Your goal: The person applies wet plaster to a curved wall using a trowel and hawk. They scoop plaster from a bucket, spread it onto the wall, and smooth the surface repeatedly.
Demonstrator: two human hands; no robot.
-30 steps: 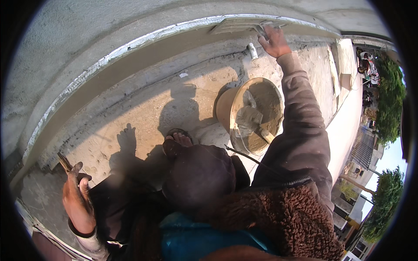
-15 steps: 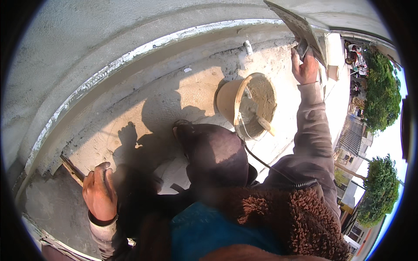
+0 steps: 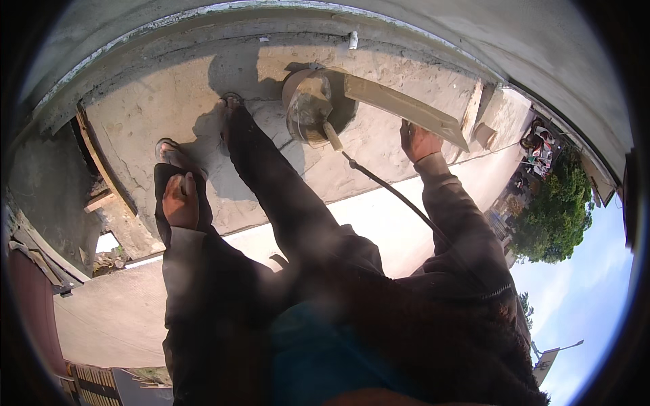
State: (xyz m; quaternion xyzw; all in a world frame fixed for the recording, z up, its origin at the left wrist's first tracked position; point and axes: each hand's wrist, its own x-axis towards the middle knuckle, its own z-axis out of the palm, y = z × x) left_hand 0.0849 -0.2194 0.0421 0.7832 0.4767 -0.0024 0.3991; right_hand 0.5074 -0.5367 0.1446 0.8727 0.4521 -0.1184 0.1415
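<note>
My right hand [image 3: 422,142] grips a long flat plastering float [image 3: 399,101], which reaches over the rim of a bucket [image 3: 296,111] on the pale concrete ledge. Grey mortar and a tool with a pale handle [image 3: 333,137] are inside the bucket. My left hand [image 3: 180,201] rests against my left leg with its fingers curled; whether they hold anything is unclear. My dark-trousered legs [image 3: 264,176] and sandalled feet [image 3: 166,150] are on the ledge, left of the bucket.
A plastered wall [image 3: 474,24] curves along the top, with a short white pipe stub [image 3: 353,40] below it. A broken edge with wood pieces [image 3: 101,162] borders a dark recess at left. Parked motorbikes [image 3: 538,145] and trees [image 3: 555,223] show at far right.
My right hand has lowered the float from the wall to over the bucket. My left hand has left the wooden edge for my leg. The view has shifted, showing both legs.
</note>
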